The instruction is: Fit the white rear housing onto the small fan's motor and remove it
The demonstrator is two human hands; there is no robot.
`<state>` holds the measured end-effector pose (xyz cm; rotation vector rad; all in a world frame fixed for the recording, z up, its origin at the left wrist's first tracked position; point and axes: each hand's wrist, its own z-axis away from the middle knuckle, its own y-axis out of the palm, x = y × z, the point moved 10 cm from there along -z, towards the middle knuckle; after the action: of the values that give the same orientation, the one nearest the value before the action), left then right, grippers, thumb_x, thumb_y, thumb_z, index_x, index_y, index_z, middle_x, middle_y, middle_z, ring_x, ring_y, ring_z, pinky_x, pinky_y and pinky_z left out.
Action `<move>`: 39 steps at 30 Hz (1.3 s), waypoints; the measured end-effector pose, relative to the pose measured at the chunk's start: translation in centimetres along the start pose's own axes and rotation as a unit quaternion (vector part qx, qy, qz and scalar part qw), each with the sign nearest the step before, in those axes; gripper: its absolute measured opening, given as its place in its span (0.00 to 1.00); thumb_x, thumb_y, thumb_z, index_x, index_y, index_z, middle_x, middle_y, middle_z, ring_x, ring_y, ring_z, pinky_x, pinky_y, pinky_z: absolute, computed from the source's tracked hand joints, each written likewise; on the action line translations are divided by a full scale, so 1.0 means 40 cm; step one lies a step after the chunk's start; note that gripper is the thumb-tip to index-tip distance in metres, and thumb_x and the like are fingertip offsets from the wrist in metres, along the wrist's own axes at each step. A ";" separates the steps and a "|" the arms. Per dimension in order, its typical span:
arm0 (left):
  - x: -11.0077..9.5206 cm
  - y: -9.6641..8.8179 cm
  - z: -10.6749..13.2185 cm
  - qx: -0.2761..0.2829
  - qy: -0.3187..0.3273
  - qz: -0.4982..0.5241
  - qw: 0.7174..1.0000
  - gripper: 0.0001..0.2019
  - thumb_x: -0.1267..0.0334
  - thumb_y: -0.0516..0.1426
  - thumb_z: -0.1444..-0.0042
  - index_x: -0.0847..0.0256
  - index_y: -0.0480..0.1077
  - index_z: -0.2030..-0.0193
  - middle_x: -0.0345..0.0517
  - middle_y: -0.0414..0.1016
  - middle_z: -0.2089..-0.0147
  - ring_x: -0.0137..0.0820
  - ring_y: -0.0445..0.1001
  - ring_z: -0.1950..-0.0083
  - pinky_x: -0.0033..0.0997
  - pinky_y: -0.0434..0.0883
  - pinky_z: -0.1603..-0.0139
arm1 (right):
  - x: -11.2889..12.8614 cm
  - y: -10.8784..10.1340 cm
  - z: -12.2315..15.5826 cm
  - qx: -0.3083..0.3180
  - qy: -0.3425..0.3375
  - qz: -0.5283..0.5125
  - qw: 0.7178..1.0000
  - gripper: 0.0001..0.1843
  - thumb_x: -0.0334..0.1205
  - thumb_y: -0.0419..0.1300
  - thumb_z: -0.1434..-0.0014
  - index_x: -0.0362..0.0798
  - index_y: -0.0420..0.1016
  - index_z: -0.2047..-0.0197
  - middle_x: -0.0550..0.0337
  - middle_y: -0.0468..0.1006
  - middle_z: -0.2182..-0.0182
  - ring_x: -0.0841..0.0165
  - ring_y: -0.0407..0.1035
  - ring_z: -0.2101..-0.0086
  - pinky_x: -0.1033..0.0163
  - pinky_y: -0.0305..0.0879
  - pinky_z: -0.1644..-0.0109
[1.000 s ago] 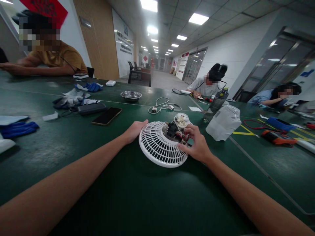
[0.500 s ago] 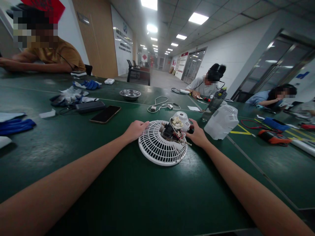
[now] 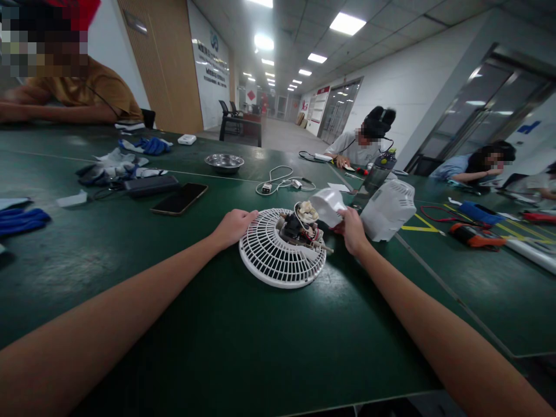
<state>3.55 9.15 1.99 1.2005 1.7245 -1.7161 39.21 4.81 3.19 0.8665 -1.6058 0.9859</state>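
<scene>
A round white fan grille lies on the green table, with a dark motor and wiring on top of it. My left hand grips the grille's upper left rim, thumb and fingers closed on it. In my right hand is a white plastic motor cover, held by its edge just above and to the right of the motor. The cover is tilted and apart from the motor. Close beyond my right hand stands a larger white plastic housing.
Left of the grille lie a smartphone, a dark power bank and work gloves. Farther back are a metal bowl and a white cable. A bottle and an orange multimeter stand right. Several people sit around.
My right hand has lifted the white motor cover off the motor, turned it and moved it slightly right. My left hand stays on the grille rim. The view has shifted slightly.
</scene>
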 end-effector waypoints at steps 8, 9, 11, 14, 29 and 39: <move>0.004 0.003 -0.003 0.001 0.003 -0.004 1.000 0.27 0.41 0.48 0.35 0.59 0.71 0.76 0.42 0.72 0.78 0.35 0.69 0.74 0.35 0.60 0.70 | 0.017 0.113 0.119 0.162 0.161 -0.305 0.925 0.25 0.64 0.53 0.43 0.55 0.71 0.54 0.56 0.81 0.67 0.63 0.76 0.67 0.58 0.75 0.62; 0.005 0.003 -0.004 0.002 0.004 -0.002 1.000 0.27 0.41 0.48 0.35 0.59 0.71 0.75 0.42 0.72 0.78 0.35 0.69 0.74 0.35 0.60 0.70 | 0.030 0.119 0.127 0.163 0.146 -0.313 0.924 0.24 0.64 0.54 0.43 0.55 0.71 0.53 0.57 0.81 0.66 0.62 0.76 0.66 0.58 0.75 0.61; 0.004 0.003 -0.003 0.004 0.006 0.000 1.000 0.27 0.41 0.48 0.35 0.59 0.71 0.75 0.42 0.72 0.77 0.35 0.70 0.74 0.35 0.61 0.70 | 0.051 0.128 0.139 0.166 0.117 -0.323 0.924 0.23 0.62 0.56 0.43 0.57 0.72 0.53 0.59 0.82 0.66 0.62 0.76 0.65 0.57 0.75 0.61; 0.000 0.001 -0.002 0.003 0.006 -0.003 1.000 0.27 0.42 0.48 0.35 0.59 0.71 0.76 0.41 0.71 0.78 0.35 0.70 0.74 0.36 0.61 0.70 | 0.065 0.137 0.149 0.172 0.095 -0.326 0.925 0.22 0.62 0.57 0.44 0.57 0.73 0.54 0.60 0.81 0.66 0.62 0.75 0.65 0.57 0.75 0.60; -0.117 -0.058 0.048 -0.121 0.159 0.051 0.979 0.20 0.54 0.53 0.34 0.61 0.77 0.44 0.52 0.80 0.42 0.43 0.77 0.43 0.44 0.73 0.42 | 0.175 0.124 0.199 0.178 -0.245 -0.052 0.952 0.48 0.48 0.72 0.48 0.64 0.54 0.28 0.57 0.76 0.48 0.55 0.73 0.51 0.38 0.71 0.40; -0.248 0.033 0.095 0.046 0.293 -0.064 0.953 0.35 0.40 0.58 0.39 0.56 0.63 0.31 0.56 0.77 0.40 0.49 0.75 0.42 0.57 0.67 0.39 | 0.245 0.171 0.268 0.248 -0.359 0.187 0.880 0.56 0.45 0.71 0.48 0.62 0.44 0.24 0.49 0.65 0.32 0.42 0.66 0.40 0.28 0.57 0.33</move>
<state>8.91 2.63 8.59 1.8135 2.1047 -1.6247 26.78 -2.83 9.90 1.4233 -2.2493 1.5040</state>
